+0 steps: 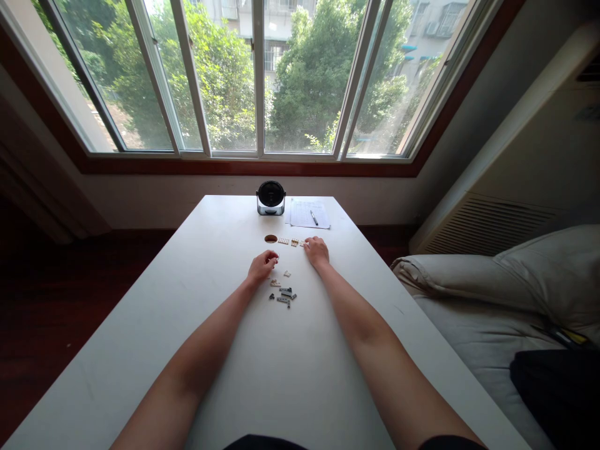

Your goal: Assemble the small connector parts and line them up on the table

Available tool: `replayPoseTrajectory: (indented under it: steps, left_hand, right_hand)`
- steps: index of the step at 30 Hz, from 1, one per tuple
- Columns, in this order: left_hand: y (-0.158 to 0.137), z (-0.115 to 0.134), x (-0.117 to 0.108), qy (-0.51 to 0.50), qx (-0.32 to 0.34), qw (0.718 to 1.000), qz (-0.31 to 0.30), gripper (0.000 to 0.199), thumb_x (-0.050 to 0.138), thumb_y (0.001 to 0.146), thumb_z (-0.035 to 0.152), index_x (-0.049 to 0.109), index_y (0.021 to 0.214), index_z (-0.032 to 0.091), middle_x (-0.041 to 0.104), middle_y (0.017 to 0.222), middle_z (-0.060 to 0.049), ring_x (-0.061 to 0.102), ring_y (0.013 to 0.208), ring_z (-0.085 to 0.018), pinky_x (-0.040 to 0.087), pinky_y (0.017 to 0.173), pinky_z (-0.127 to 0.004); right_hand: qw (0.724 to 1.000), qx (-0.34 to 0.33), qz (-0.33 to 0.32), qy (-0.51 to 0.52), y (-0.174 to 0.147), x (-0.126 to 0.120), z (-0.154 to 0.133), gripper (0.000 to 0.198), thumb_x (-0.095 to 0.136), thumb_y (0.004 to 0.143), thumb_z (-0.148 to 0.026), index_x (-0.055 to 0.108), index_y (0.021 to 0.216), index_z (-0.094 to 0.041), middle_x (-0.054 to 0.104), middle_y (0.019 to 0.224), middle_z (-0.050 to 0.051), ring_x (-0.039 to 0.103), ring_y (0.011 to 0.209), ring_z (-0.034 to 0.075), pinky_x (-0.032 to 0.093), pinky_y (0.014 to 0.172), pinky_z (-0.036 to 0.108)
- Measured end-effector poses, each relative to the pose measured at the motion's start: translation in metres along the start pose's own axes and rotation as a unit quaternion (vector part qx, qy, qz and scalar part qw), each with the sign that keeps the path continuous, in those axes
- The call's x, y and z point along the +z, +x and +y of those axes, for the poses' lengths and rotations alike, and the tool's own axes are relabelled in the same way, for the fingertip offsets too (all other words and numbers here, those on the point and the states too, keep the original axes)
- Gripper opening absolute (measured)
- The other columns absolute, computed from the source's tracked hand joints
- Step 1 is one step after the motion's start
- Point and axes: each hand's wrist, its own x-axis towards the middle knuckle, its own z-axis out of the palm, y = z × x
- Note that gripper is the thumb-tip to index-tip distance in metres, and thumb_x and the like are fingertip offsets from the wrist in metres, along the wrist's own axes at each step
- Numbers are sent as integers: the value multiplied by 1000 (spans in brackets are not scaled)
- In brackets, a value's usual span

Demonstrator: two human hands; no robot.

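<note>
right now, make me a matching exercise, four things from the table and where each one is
1. pen
2. round black device
3. right hand
4. dark grey pieces

a. at the right end of a row of small light pieces
b. lying loose between the two forearms
c. on the paper
d. standing at the far end of the white table, left of the paper

Pairs: 1-c, 2-d, 3-a, 4-b

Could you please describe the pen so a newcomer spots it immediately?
On the white table below the window, find the papers at the far end, right of the round black device. The slim pen slants across them, the only thing there.
</note>
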Motion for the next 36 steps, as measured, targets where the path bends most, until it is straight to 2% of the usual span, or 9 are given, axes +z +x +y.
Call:
replayPoseTrajectory:
  steps: [11, 17, 36]
  left_hand:
    - [-1, 1, 0, -5, 6, 1000, 1, 19, 58, 84, 32, 69, 95, 22, 72, 87, -4, 64, 75, -16, 51, 70, -28]
    - [-1, 2, 0, 3, 4, 1000, 2, 20, 57, 83, 32, 69, 95, 22, 72, 88, -4, 65, 76, -16, 52, 71, -29]
    - [-2, 6, -2, 22, 1, 1000, -9, 21, 55, 85, 33, 69, 96, 22, 72, 89, -4, 65, 78, -17, 51, 73, -28]
  right_hand:
    - [1000, 3, 14, -8, -2, 2, 1, 19, 50, 97, -26, 68, 99, -20, 63, 104, 10, 52, 103, 22, 41, 88, 30]
    - [1000, -2, 18, 2, -2, 2, 1, 20, 53, 96, -27, 67, 108, -21, 63, 108, 9, 52, 104, 22, 40, 91, 30]
    - [1000, -22, 11, -10, -3, 2, 2, 19, 53, 96, -26, 69, 104, -20, 63, 106, 9, 53, 104, 21, 40, 93, 30]
